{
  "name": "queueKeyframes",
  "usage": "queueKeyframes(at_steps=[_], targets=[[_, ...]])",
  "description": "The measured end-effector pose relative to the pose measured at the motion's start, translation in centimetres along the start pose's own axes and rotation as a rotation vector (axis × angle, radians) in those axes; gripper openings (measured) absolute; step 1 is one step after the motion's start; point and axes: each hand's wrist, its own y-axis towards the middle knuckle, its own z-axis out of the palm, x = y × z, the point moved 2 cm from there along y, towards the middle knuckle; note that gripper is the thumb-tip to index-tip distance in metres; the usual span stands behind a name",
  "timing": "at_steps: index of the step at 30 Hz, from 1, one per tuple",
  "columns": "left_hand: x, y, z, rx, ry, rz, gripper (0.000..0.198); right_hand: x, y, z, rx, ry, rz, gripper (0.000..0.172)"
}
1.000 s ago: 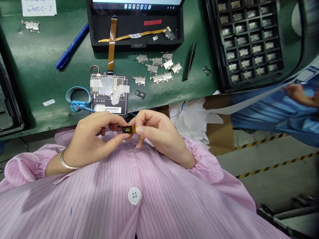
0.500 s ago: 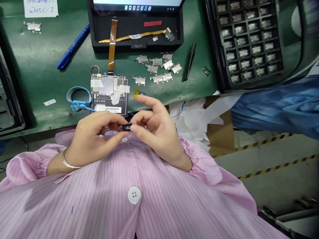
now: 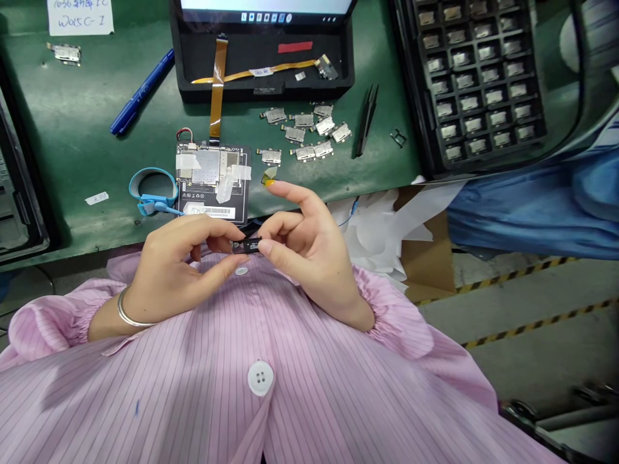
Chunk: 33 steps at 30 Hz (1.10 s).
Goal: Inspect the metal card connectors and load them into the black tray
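Black piece (image 3: 250,245) sits level between both hands, just off the surface's near edge and in front of the striped shirt (image 3: 193,380). The left hand (image 3: 176,267) pinches its left end; the right hand (image 3: 316,264) grips its right end with the thumb and a finger behind. The right index finger stretches out past the edge, yellow film (image 3: 268,177) on its tip.

Nearest the left knuckles is a board (image 3: 207,166), a blue strap (image 3: 145,208) beside it. Green surface (image 3: 348,174) shows between the right index finger and the tweezers (image 3: 366,122). Farther in lie metal parts (image 3: 294,133), a pen (image 3: 142,93) and a black box (image 3: 265,91) below a lit screen (image 3: 265,8). A divided tray (image 3: 422,122) stands at right.

Beyond the edge at right are white paper (image 3: 372,238), a carton (image 3: 430,251), blue cloth (image 3: 522,212) and taped floor (image 3: 536,290).

One second ago the film was at the piece's right end; now it is out on the fingertip.
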Motion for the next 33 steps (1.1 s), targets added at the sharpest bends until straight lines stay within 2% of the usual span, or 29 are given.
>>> queueKeyframes(at_steps=[14,19,22,33], targets=[[0.2,-0.2,-0.2,-0.019,-0.035,-0.019,0.016,0.1,0.1,-0.5,-0.010,0.008,-0.044,0.053],[0.4,-0.2,-0.2,-0.029,-0.057,-0.040,0.015,-0.2,0.2,-1.2,-0.104,-0.016,-0.133,0.031],[0.4,-0.3,-0.1,-0.029,-0.053,-0.045,0.014,-0.3,0.2,-1.4,-0.118,0.013,-0.157,0.018],[0.4,-0.3,-0.2,-0.008,-0.034,-0.028,0.014,-0.3,0.4,-1.0,0.127,0.154,0.027,0.020]])
